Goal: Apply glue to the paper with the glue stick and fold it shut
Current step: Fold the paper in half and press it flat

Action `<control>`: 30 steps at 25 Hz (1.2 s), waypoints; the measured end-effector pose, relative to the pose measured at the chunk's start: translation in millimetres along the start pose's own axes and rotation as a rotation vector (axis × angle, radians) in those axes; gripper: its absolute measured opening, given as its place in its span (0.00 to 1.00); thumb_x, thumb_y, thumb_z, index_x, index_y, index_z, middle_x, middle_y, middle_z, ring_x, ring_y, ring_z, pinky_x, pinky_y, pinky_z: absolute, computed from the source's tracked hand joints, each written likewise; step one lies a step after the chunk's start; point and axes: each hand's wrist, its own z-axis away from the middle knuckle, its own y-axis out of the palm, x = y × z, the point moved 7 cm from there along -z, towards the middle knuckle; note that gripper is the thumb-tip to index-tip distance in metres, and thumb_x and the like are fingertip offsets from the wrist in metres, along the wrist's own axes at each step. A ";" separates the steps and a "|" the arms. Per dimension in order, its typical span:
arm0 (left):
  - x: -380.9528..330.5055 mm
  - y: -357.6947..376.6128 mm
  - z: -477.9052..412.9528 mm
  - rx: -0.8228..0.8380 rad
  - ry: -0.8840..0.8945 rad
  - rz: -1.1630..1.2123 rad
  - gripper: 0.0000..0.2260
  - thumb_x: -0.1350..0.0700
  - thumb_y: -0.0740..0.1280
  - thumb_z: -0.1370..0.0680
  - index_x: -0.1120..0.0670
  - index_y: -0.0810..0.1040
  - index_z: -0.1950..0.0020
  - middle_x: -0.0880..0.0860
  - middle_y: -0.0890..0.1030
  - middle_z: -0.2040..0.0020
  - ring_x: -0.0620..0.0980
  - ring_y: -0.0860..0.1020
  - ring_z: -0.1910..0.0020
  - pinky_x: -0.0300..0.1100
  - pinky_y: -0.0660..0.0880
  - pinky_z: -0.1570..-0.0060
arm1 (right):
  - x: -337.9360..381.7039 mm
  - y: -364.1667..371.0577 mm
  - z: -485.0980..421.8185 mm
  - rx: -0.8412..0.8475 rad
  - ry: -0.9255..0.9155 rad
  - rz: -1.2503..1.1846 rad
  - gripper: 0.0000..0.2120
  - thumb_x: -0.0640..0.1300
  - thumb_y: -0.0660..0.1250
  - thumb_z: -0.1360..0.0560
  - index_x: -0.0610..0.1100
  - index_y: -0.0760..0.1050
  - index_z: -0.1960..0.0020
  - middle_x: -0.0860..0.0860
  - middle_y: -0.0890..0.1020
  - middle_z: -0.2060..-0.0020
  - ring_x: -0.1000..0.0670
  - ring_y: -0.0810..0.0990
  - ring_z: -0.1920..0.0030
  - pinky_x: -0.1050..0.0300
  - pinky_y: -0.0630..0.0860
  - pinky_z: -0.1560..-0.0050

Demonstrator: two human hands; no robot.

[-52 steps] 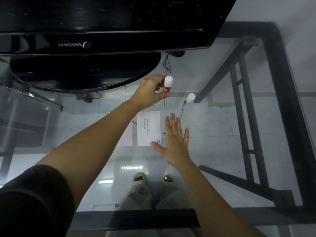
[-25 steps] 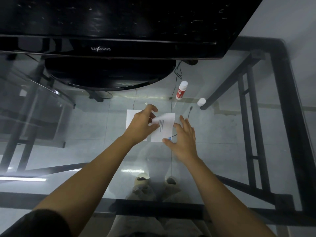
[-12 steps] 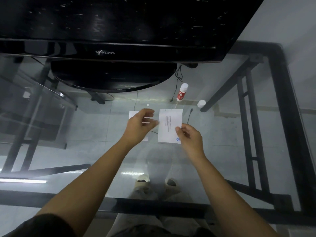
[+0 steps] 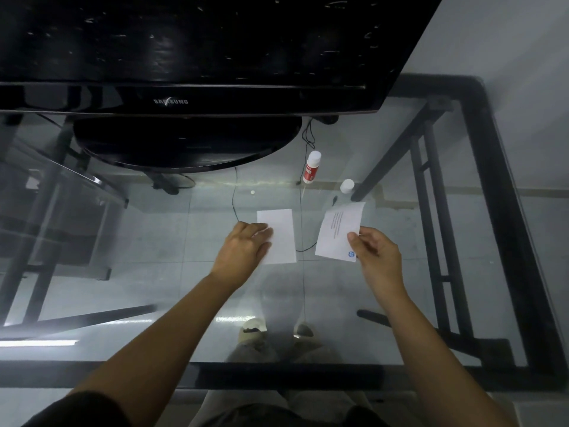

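Note:
A blank white paper (image 4: 281,235) lies flat on the glass table, and my left hand (image 4: 243,252) rests on its left edge with fingers spread. To its right, a second paper with printed text and a blue logo (image 4: 337,232) is lifted slightly off the glass, pinched at its lower right corner by my right hand (image 4: 374,252). The red and white glue stick (image 4: 311,167) stands upright behind the papers. Its white cap (image 4: 347,186) sits apart on the glass to the right.
A black Samsung monitor (image 4: 184,100) with an oval base (image 4: 187,143) fills the back of the table. The black table frame (image 4: 505,211) runs along the right and front edges. Cables hang under the glass behind the papers.
The glue stick was set down upright behind the papers. My right hand has pulled the printed paper to the right, away from the blank paper that my left hand holds flat.

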 end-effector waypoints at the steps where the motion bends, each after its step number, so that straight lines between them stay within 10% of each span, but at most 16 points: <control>1: -8.1 4.9 -2.7 0.004 0.001 0.016 0.11 0.63 0.70 0.27 0.63 0.80 0.45 0.62 0.82 0.46 0.64 0.78 0.50 0.53 0.77 0.50 | 1.9 -5.9 1.0 -0.014 -0.014 -0.011 0.08 0.47 0.68 0.27 0.50 0.75 0.48 0.53 0.80 0.51 0.56 0.80 0.56 0.69 0.76 0.65; 14: -17.6 -0.2 -5.4 -0.055 -0.174 0.200 0.15 0.57 0.64 0.22 0.59 0.74 0.37 0.59 0.76 0.37 0.58 0.72 0.40 0.45 0.68 0.39 | 26.2 -21.1 26.1 -0.109 -0.234 0.038 0.06 0.44 0.71 0.30 0.49 0.77 0.54 0.56 0.80 0.62 0.59 0.80 0.60 0.72 0.76 0.61; 21: -13.0 -45.9 -13.3 0.016 -0.572 1.030 0.07 0.48 0.67 0.25 0.49 0.82 0.57 0.48 0.84 0.60 0.43 0.82 0.62 0.33 0.77 0.62 | 69.4 23.0 54.6 -0.074 -0.654 0.283 0.03 0.39 0.72 0.31 0.40 0.82 0.57 0.47 0.82 0.63 0.53 0.80 0.64 0.66 0.77 0.61; 30: -15.3 -29.8 4.8 -0.059 -0.675 0.972 0.08 0.57 0.68 0.25 0.53 0.77 0.64 0.45 0.78 0.72 0.48 0.79 0.64 0.49 0.80 0.51 | 56.0 55.7 61.8 0.054 -0.482 0.183 0.14 0.53 0.68 0.28 0.48 0.75 0.46 0.55 0.76 0.53 0.59 0.75 0.55 0.72 0.72 0.57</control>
